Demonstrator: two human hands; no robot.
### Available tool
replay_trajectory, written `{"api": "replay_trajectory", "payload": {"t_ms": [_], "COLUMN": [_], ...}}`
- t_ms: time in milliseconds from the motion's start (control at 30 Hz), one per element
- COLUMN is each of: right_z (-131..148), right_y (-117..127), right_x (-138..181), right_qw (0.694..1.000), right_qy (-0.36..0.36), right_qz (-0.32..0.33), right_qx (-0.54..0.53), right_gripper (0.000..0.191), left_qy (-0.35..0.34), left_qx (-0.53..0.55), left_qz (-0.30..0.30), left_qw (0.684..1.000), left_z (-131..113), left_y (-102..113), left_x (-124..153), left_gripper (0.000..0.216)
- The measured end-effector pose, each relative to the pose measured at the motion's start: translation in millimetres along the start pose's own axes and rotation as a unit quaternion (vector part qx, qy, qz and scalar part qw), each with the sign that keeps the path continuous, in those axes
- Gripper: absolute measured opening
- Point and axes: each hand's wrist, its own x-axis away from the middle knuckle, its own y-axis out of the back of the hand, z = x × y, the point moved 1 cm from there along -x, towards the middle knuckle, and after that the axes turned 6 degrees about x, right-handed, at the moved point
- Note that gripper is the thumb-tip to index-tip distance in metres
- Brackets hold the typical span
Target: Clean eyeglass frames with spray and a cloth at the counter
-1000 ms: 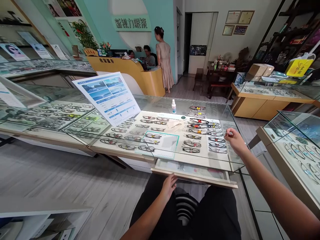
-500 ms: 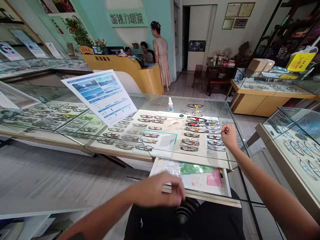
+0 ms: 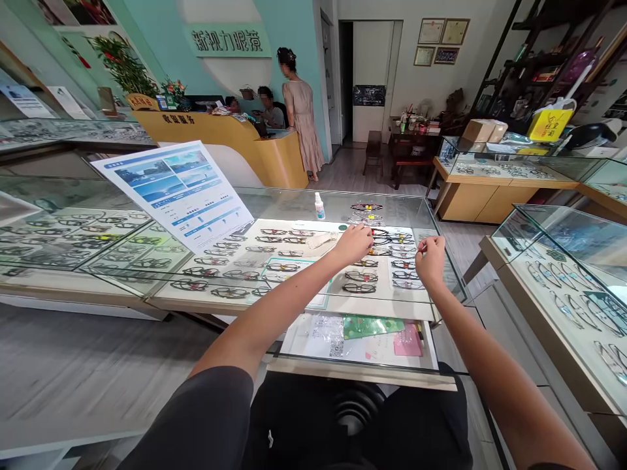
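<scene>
My left hand [image 3: 355, 243] reaches over the glass counter, its bent fingers at the black eyeglasses [image 3: 380, 236] in the right-hand group; the fingertips are hidden, so I cannot tell whether they grip them. Over the counter's right part, my right hand [image 3: 431, 260] is closed in a pinch; anything between its fingertips is too small to make out. Beside it are eyeglasses on a white sheet [image 3: 407, 275]. More dark eyeglasses [image 3: 359, 288] lie nearer to me. A beige cloth [image 3: 321, 240] is left of my left hand.
A small white spray bottle [image 3: 319, 206] stands on the counter [image 3: 294, 199]. A printed sheet [image 3: 179, 196] leans at the left. Below my arms, an open drawer [image 3: 289, 343] holds papers and a green packet [image 3: 372, 327]. People are around the yellow desk [image 3: 206, 134]. Another glass case [image 3: 514, 261] stands right.
My left hand has moved forward from above my lap to the eyeglasses on the counter. My right hand stays pinched over the right side. The view has shifted slightly right.
</scene>
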Motion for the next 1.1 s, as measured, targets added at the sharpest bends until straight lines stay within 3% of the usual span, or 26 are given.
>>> {"api": "replay_trajectory", "payload": {"t_ms": [167,367,500,600,733,867,967,1100], "right_z": [1.4,-0.9,6.2,36.6,106.3,163.5,183.7,195.2], "right_y": [1.7,3.4,4.5,-0.8,-14.3,-29.4,-40.7,-46.8], "right_x": [3.8,2.3,5.1,20.7,56.2,75.7,74.5,66.1], "right_qw": [1.0,1.0,0.999,0.984,0.92,0.894,0.884,0.883], "right_qy": [0.0,0.004,0.051,0.172,0.342,0.335,0.31,0.287], "right_qz": [-0.005,-0.007,0.01,0.056,0.191,0.292,0.337,0.358], "right_qx": [0.005,0.01,0.016,0.006,-0.002,0.063,0.091,0.102], "right_gripper": [0.026,0.026,0.025,0.021,0.016,0.028,0.026,0.022], "left_qy": [-0.006,-0.033,-0.006,0.009,0.025,0.028,0.045,0.174], "left_qx": [0.016,0.104,0.094,0.075,0.065,0.093,0.121,0.112], "left_qz": [-0.026,-0.074,-0.047,-0.028,-0.023,-0.028,-0.06,-0.131], "left_qw": [1.0,0.991,0.994,0.997,0.997,0.995,0.99,0.97], "left_z": [1.0,-5.8,3.0,16.7,28.3,29.1,38.9,81.6], "left_y": [11.8,49.0,45.3,30.9,17.6,19.7,29.4,36.9], "left_x": [20.1,96.5,141.0,155.9,156.5,154.8,161.9,184.8], "left_gripper": [0.021,0.009,0.006,0.007,0.008,0.014,0.016,0.018]}}
